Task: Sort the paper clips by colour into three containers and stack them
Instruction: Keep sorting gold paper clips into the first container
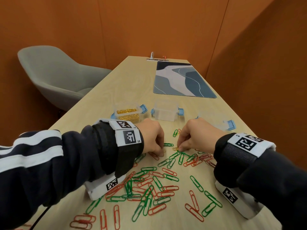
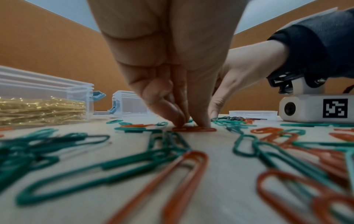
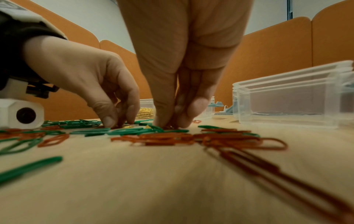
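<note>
Green and red paper clips [image 1: 149,183] lie scattered over the near table, with a few small gold ones among them. My left hand [image 1: 162,153] has its curled fingertips down on the table, pinching a small gold clip [image 3: 127,126] beside a red clip [image 2: 193,129]. My right hand [image 1: 179,148] pinches another gold clip [image 1: 175,148] on the table, close to the left hand. Behind the hands stand three clear containers: one [image 1: 127,113] filled with gold clips, an empty one [image 1: 165,112], and a third [image 1: 219,123] partly hidden by my right hand.
A patterned blue-grey mat [image 1: 182,80] lies on the far half of the table. A grey chair [image 1: 54,75] stands to the left of the table. Orange partition walls enclose the desk. The table's left edge runs diagonally near my left sleeve [image 1: 49,163].
</note>
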Demonstrator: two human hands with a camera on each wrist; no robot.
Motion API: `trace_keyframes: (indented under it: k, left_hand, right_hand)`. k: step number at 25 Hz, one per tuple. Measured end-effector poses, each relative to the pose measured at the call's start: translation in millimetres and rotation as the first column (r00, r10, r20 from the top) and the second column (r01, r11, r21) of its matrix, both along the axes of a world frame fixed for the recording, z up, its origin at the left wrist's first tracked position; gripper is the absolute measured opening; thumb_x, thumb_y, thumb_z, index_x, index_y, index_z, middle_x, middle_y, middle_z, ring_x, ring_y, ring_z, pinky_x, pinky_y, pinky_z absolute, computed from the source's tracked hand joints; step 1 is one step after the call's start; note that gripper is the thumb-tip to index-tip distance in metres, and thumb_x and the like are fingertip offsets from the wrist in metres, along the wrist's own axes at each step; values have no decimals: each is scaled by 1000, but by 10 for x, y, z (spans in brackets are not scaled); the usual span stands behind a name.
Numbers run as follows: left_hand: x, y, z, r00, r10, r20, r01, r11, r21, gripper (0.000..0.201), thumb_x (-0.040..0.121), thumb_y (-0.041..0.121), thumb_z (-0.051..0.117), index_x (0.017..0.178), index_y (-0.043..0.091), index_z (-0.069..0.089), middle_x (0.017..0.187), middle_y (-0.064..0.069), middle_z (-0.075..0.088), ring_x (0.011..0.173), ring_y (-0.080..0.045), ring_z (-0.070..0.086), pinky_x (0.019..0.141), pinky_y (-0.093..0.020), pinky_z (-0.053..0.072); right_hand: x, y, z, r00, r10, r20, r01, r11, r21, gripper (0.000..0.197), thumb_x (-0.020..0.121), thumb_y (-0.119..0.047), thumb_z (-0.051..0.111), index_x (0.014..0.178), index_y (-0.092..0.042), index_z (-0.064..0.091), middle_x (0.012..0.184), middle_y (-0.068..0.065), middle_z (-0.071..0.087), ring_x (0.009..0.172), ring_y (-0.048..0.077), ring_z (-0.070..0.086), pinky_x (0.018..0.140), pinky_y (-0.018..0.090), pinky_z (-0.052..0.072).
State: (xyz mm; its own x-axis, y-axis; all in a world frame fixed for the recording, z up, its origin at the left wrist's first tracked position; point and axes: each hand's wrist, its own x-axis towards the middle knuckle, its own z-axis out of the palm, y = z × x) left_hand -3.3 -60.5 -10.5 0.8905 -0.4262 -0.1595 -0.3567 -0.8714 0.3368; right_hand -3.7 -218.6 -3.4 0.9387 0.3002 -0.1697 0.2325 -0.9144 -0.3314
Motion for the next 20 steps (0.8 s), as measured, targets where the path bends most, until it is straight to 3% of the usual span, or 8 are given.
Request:
trace_keyframes:
  k: [3, 8, 10, 12, 14, 17, 19, 20]
  left_hand:
    - [20, 4, -11, 1000, -6, -9, 6, 1000, 15, 18, 80, 25, 70, 96, 16, 72, 91, 4, 69, 76, -6, 55, 66, -15, 44]
    - [-57, -38, 2, 991, -124, -42, 127, 986, 107, 7, 80, 22, 65, 83, 22, 58, 69, 12, 51, 66, -4, 47, 57, -14, 37]
    - [-27, -38, 10, 996, -88, -27, 89, 995, 36, 9, 83, 19, 63, 87, 21, 56, 68, 13, 49, 61, -2, 47, 58, -14, 39]
    - [52, -53, 28, 986, 90, -141, -118, 973, -199, 8, 89, 12, 55, 96, 18, 56, 69, 7, 53, 57, -5, 51, 59, -18, 46]
    - [121, -89, 66, 866, 248, -435, -446, 777, -444, 15, 94, 3, 42, 94, 10, 55, 70, -4, 50, 53, -13, 51, 49, -20, 49]
    - [162, -161, 126, 627, 159, -763, -744, 412, -525, 17, 95, 1, 34, 94, -1, 51, 71, -10, 47, 50, -18, 53, 38, -22, 51]
    - [182, -188, 114, 578, 57, -814, -771, 365, -522, 22, 97, 7, 31, 90, -1, 50, 68, -10, 49, 37, -17, 55, 32, -19, 44]
    - [198, -197, 99, 571, 47, -820, -764, 395, -510, 26, 98, 10, 31, 83, 1, 50, 65, -8, 48, 31, -13, 51, 29, -15, 39]
  right_hand:
    - [-1, -4, -38, 999, 34, -19, -35, 999, -17, 11, 82, -16, 69, 92, -13, 73, 85, -2, 68, 79, 11, 61, 79, 23, 51]
    - [16, -27, -103, 995, 96, -38, -99, 993, -64, 10, 88, -15, 55, 90, -16, 65, 71, -13, 54, 65, 1, 49, 60, 10, 40]
    - [23, -35, -100, 996, 89, 14, -89, 996, -16, 9, 85, -12, 56, 82, -18, 63, 69, -11, 55, 62, 1, 49, 57, 9, 40]
    - [40, -43, -99, 985, 32, 168, -54, 990, 128, 12, 81, -8, 58, 80, -19, 61, 68, -9, 55, 59, 1, 49, 57, 10, 39]
    - [43, -41, -70, 950, -37, 310, -73, 939, 336, 14, 80, -3, 59, 83, -16, 64, 67, -8, 57, 57, 3, 50, 58, 9, 41]
    - [7, 2, -15, 942, 41, 334, -185, 893, 411, 8, 82, -8, 67, 86, -15, 69, 69, -12, 62, 65, -5, 56, 62, 4, 41]
    - [40, -12, -46, 935, 2, 354, -147, 913, 382, 10, 87, -11, 61, 91, -13, 71, 75, -8, 66, 72, 0, 59, 66, 5, 40]
    - [86, -46, -62, 928, -66, 368, -72, 934, 349, 15, 90, -10, 56, 95, -13, 70, 82, -4, 68, 78, 4, 60, 69, 6, 40]
